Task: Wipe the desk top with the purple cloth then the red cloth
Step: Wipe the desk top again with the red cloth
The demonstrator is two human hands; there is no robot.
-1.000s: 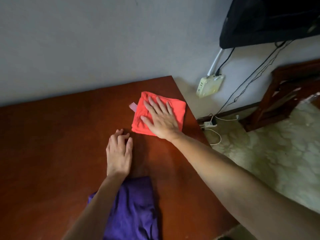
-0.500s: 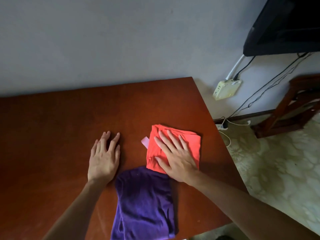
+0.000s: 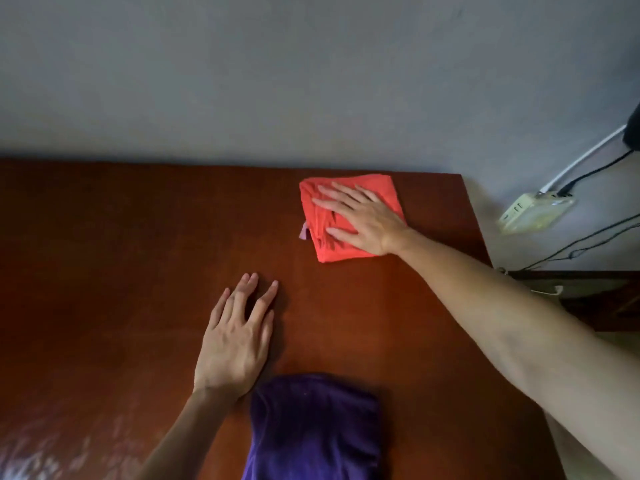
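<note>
A folded red cloth lies near the far right corner of the reddish-brown desk top. My right hand presses flat on it, fingers spread and pointing left. A small pale tag sticks out at the cloth's left edge. My left hand rests flat on the bare wood in the middle, fingers apart, holding nothing. The purple cloth lies folded at the near edge, just right of my left wrist, with no hand on it.
A grey wall runs behind the desk. Past the desk's right edge a pale power strip hangs on the wall with black and white cables. Dark wooden furniture stands low on the right.
My right hand has slid the red cloth from beside the purple cloth away to the far right part of the desk. The left hand stays flat on the wood.
</note>
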